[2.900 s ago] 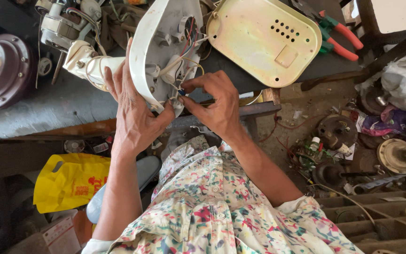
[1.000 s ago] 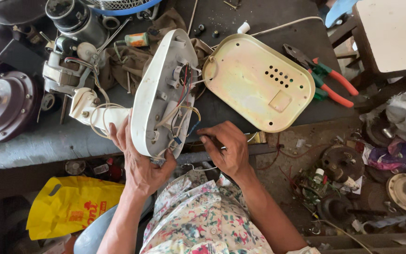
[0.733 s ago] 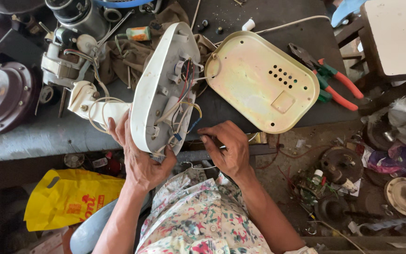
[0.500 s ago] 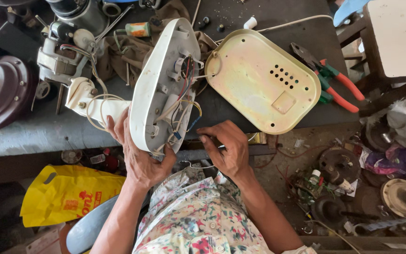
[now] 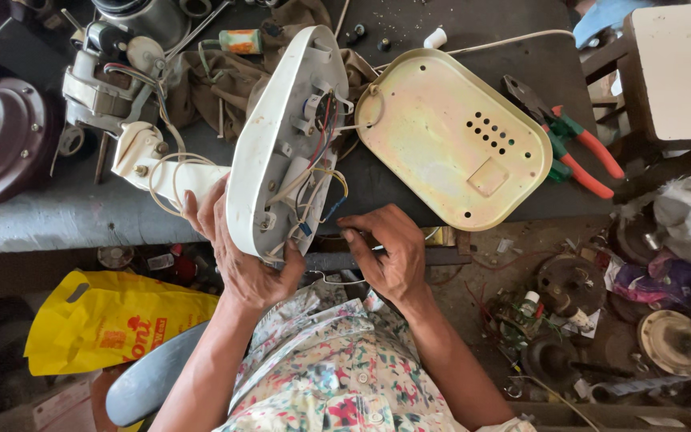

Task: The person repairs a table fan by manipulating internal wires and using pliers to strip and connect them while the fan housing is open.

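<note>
White fan base shell (image 5: pixel 269 144) stands on edge at the workbench's (image 5: pixel 41 228) near edge, long axis running away from me, wired inside facing right. My left hand (image 5: pixel 237 256) grips its near end; my right hand (image 5: pixel 385 252), fingers curled, hovers beside the wires. Yellowed base plate (image 5: pixel 449 136) lies just right; pliers (image 5: pixel 569 144) by the right edge.

Right hand (image 5: pixel 389 256) has dropped off the wiring (image 5: pixel 313 188) — fingers curled.

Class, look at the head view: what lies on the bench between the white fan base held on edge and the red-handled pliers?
The yellowed metal base plate lies flat between the white fan base, gripped by the left hand, and the pliers, as the head view shows.
</note>
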